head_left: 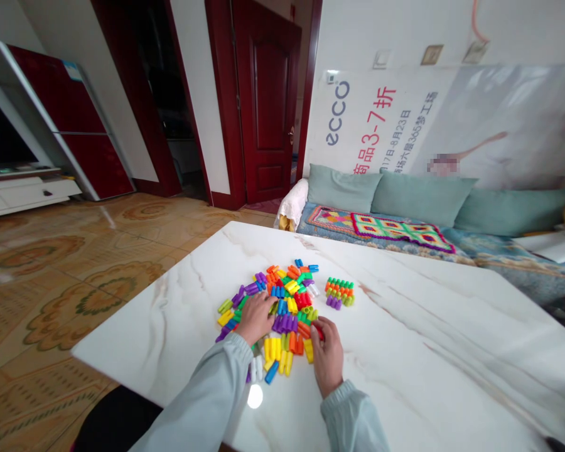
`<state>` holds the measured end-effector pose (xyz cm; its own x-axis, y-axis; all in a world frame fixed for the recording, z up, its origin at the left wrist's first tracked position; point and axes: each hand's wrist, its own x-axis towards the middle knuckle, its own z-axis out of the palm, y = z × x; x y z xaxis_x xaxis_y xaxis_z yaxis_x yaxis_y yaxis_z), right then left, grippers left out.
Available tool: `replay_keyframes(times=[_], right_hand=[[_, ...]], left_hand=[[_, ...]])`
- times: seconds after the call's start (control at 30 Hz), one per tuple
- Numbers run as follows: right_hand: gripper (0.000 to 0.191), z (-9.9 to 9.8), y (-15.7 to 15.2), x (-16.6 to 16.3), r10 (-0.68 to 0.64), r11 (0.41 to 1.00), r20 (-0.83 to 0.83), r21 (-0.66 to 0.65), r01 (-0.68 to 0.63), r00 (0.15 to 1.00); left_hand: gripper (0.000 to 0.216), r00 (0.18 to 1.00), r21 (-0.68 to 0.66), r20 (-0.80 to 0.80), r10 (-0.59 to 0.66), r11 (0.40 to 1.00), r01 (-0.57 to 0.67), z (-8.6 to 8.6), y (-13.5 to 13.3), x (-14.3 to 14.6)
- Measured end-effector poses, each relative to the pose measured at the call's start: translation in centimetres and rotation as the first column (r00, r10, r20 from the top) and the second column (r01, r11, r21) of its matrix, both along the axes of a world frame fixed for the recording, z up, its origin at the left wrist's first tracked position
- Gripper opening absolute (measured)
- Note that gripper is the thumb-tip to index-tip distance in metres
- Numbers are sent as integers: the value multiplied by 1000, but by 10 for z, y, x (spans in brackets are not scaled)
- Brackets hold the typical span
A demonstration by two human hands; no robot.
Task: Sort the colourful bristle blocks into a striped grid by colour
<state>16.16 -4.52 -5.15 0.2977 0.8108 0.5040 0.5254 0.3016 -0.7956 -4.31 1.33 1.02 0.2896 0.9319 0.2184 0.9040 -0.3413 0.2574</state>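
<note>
A heap of small plastic bullet-shaped blocks [282, 307] in many colours lies on a white marble table [405, 351]. My left hand [255, 317] rests on the heap's left side, fingers curled down over the pieces. My right hand [327, 355] is at the heap's near right edge, fingers pinched on a red block [317, 331]. A small joined cluster of green, orange and purple blocks [339, 292] sits apart to the right of the heap.
A sofa with teal cushions [419, 198] and a crocheted mat [381, 226] stands behind the table. Patterned floor tiles [75, 270] lie to the left, with a red door [266, 100] and a TV cabinet [23, 191] beyond.
</note>
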Motion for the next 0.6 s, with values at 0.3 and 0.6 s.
replay_keyframes(times=[0.3, 0.6], right_hand=[[29, -2, 1, 1, -4, 1000, 20, -5, 4, 1000], [30, 0, 1, 1, 1, 1000, 9, -8, -1, 1000]], left_hand=[[30, 999, 60, 39, -24, 998, 22, -3, 5, -4], [20, 990, 82, 142, 25, 996, -37, 4, 3, -11]])
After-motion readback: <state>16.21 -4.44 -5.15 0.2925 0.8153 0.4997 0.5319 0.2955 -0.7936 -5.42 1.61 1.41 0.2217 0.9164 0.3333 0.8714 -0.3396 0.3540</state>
